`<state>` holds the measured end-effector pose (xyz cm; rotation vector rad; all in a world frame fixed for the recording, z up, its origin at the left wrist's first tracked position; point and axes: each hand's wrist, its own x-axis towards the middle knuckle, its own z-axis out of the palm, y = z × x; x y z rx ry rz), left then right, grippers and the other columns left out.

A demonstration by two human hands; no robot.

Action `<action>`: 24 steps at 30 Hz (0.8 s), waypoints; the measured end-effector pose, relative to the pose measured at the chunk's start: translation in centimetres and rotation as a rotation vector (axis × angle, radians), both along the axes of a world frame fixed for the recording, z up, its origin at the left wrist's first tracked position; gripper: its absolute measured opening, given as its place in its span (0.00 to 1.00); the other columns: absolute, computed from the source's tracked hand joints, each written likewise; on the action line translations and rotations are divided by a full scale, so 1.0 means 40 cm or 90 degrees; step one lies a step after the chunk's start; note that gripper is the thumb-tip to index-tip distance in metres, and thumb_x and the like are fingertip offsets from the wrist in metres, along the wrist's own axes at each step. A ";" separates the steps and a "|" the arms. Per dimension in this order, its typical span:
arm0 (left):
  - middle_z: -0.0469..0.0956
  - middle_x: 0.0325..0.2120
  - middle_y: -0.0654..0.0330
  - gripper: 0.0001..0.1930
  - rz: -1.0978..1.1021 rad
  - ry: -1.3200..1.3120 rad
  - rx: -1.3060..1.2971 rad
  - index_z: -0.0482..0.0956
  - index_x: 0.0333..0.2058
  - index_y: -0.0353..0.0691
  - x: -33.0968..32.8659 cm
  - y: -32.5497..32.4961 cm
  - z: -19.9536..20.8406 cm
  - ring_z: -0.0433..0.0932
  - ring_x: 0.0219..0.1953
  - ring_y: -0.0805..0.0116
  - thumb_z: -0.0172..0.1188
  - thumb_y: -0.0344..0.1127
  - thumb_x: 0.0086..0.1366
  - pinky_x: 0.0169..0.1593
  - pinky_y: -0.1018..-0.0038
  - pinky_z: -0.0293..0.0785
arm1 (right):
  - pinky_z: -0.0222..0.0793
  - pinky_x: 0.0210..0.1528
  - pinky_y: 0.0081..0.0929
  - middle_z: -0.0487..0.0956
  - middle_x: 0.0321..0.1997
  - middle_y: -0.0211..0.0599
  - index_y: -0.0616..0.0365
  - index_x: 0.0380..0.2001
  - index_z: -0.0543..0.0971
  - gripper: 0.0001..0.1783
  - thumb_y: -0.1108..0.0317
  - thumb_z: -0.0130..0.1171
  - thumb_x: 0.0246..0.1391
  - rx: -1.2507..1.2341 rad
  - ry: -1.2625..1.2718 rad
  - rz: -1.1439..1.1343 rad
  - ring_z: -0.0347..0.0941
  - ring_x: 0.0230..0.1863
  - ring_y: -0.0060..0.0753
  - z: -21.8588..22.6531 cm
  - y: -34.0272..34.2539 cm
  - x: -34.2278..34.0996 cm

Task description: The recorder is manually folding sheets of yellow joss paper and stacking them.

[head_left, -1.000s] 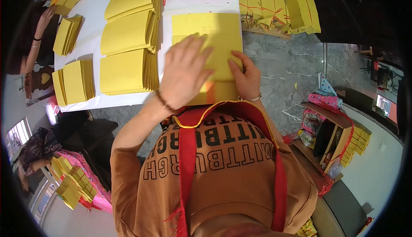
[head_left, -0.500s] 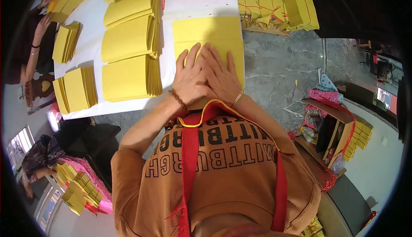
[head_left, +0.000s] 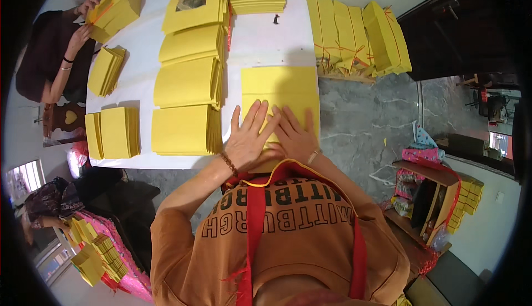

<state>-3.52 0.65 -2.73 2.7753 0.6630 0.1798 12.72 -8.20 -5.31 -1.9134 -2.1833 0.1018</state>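
A yellow paper sheet (head_left: 280, 81) with a crosswise crease lies flat near the front right of the white-covered table. Both palms press on its near part. My left hand (head_left: 249, 140), with a beaded bracelet at the wrist, has its fingers stretched out on the paper. Beside it my right hand (head_left: 295, 139), wearing a thin bangle, also lies flat with fingers spread, its inner side touching the left hand's fingers. Neither hand grips anything. The sheet's near edge is hidden under my hands and the red apron (head_left: 288, 170).
Yellow paper stacks (head_left: 185, 130) stand in a row left of the sheet, with smaller ones (head_left: 119, 132) farther left. At the far left a co-worker's hands (head_left: 83, 34) touch a yellow bundle (head_left: 119, 9). Tied yellow bundles (head_left: 343, 34) stand beyond the table's right edge (head_left: 310, 45).
The view has shifted, so the table sits lower in the picture and more of its far end shows. My hands, overlapped before, have spread slightly apart on the sheet.
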 end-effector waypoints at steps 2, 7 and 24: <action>0.52 0.61 0.42 0.42 -0.003 -0.002 0.038 0.57 0.61 0.42 0.005 -0.002 -0.001 0.47 0.65 0.49 0.54 0.63 0.53 0.60 0.40 0.38 | 0.29 0.62 0.67 0.51 0.69 0.36 0.52 0.58 0.64 0.29 0.50 0.42 0.57 -0.010 -0.028 0.021 0.42 0.70 0.41 0.018 -0.018 0.045; 0.62 0.55 0.39 0.32 -0.116 0.007 0.154 0.64 0.55 0.33 0.031 0.004 0.029 0.63 0.57 0.48 0.53 0.49 0.57 0.57 0.50 0.57 | 0.28 0.63 0.66 0.48 0.70 0.31 0.52 0.62 0.56 0.30 0.52 0.41 0.59 -0.110 0.042 -0.052 0.38 0.71 0.39 0.053 -0.029 0.090; 0.67 0.52 0.48 0.29 0.020 -0.154 0.274 0.69 0.51 0.34 0.110 0.093 0.177 0.68 0.53 0.54 0.60 0.35 0.47 0.55 0.59 0.64 | 0.66 0.46 0.18 0.74 0.44 0.30 0.57 0.51 0.69 0.21 0.76 0.55 0.52 -0.118 0.967 -0.160 0.69 0.44 0.20 0.226 0.179 0.240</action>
